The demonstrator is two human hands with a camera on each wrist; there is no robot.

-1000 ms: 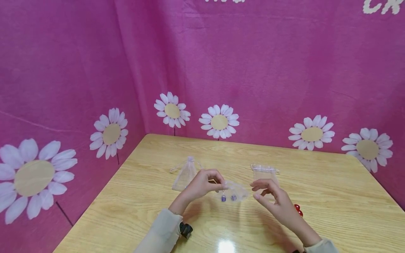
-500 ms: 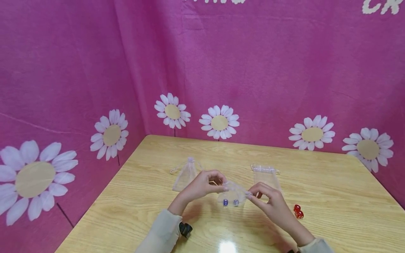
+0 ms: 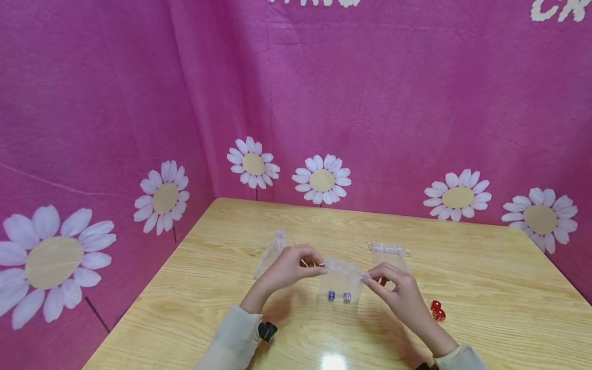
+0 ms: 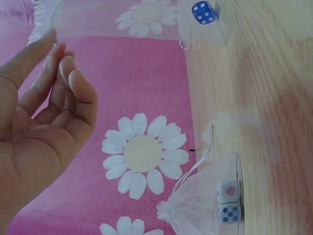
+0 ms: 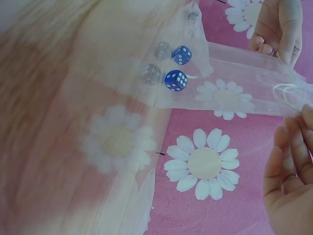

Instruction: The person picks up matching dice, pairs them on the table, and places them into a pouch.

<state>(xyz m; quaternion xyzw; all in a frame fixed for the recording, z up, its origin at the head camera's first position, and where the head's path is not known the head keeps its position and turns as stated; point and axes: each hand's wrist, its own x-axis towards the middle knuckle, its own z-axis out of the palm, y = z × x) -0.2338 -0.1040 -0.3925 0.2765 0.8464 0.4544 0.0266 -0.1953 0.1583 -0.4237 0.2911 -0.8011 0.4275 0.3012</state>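
Note:
A sheer white drawstring pouch [image 3: 339, 281] hangs between my two hands, its top edge spread sideways. My left hand [image 3: 291, 268] pinches the top left corner between thumb and fingertips. At the top right corner, my right hand [image 3: 399, 289] pinches the mesh in the same way. Two blue dice with white dots, one [image 5: 176, 81] beside the other [image 5: 181, 55], lie at the pouch's bottom and show through the mesh. In the left wrist view, one blue die [image 4: 204, 12] is visible near the top edge.
Behind my left hand stands another pouch [image 3: 270, 254], gathered at its neck, with white dice [image 4: 228, 203] inside. A flat pouch [image 3: 388, 254] lies behind my right hand. Red dice [image 3: 437, 311] rest to the right on the wooden table [image 3: 499, 288].
My right hand has come left to the pouch and taken its right corner. The pouch's top is now stretched wider, its bottom hanging lower, and my left hand has shifted slightly left.

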